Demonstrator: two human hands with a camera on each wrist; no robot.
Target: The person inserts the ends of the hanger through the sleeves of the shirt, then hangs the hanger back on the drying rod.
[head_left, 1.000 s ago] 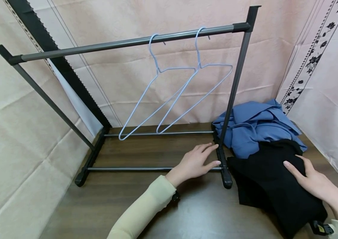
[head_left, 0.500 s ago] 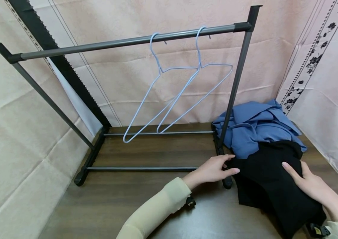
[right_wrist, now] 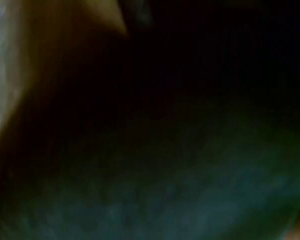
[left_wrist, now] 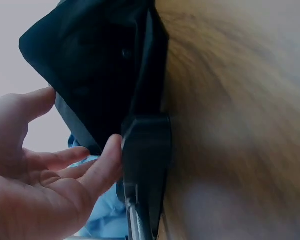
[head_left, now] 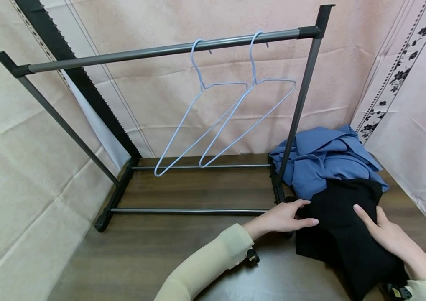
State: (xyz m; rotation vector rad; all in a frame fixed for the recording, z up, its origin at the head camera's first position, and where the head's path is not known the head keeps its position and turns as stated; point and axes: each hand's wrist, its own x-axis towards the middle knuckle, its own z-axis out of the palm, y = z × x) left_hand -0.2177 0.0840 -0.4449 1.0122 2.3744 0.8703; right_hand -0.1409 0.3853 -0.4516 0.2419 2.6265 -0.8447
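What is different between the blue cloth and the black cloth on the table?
The blue cloth is bunched in loose folds at the back, by the wall; the black cloth lies flatter and nearer the person. No hand touches the blue cloth, while the left hand is at the black cloth's edge and the right hand rests on it. The black cloth overlaps the blue one. Both lie right of the rack.

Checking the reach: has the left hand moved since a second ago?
Yes. The left hand has moved right, past the rack's foot, onto the black garment.
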